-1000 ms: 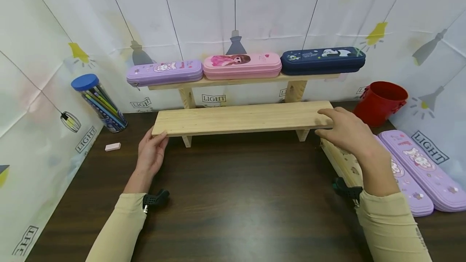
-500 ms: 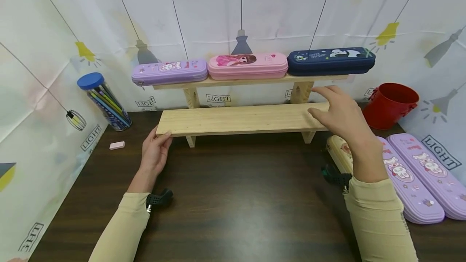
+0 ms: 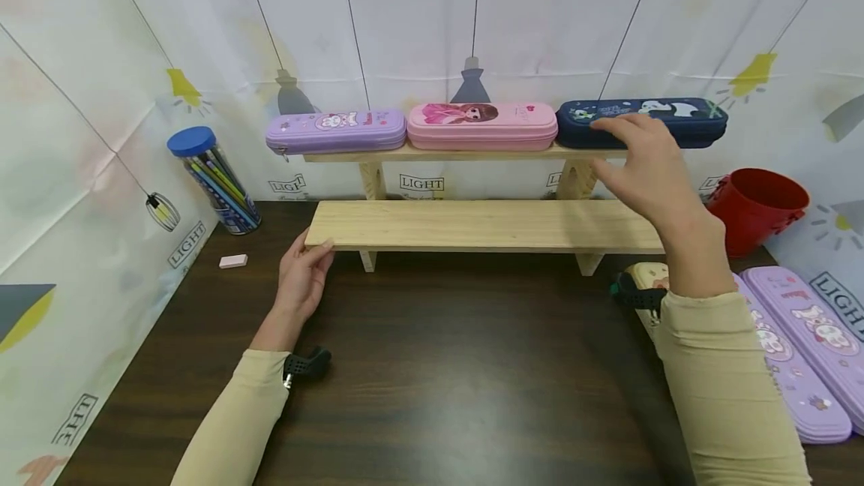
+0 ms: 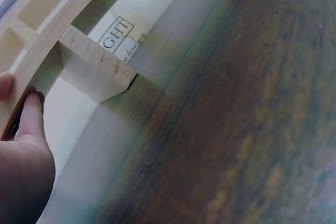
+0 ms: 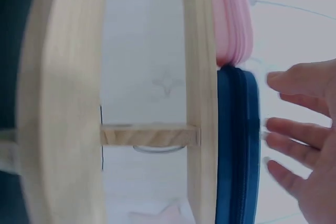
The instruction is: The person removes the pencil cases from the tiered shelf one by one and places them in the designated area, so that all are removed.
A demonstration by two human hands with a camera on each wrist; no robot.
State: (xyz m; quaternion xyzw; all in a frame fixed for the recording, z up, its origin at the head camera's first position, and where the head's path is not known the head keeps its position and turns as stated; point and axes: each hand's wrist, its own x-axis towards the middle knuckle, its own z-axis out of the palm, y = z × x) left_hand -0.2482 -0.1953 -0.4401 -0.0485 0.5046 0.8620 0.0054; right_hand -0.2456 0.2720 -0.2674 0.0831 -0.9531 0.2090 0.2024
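Note:
A two-tier wooden shelf stands on the dark table against the back. My left hand pinches the left end of its lower board, thumb on the front edge and fingers beneath. Three pencil cases lie in a row on the upper board: a purple one, a pink one and a navy one with a panda. My right hand is raised in front of the navy case, fingers spread and holding nothing. In the right wrist view a gap shows between its fingertips and that case.
A clear tub of pencils with a blue lid stands at the left, near a small white eraser. On the right are a red bucket, a yellow case and purple cases, partly behind my right arm.
My right hand has left the right end of the lower board and risen to the navy pencil case. My left hand keeps its hold; the head view has shifted slightly.

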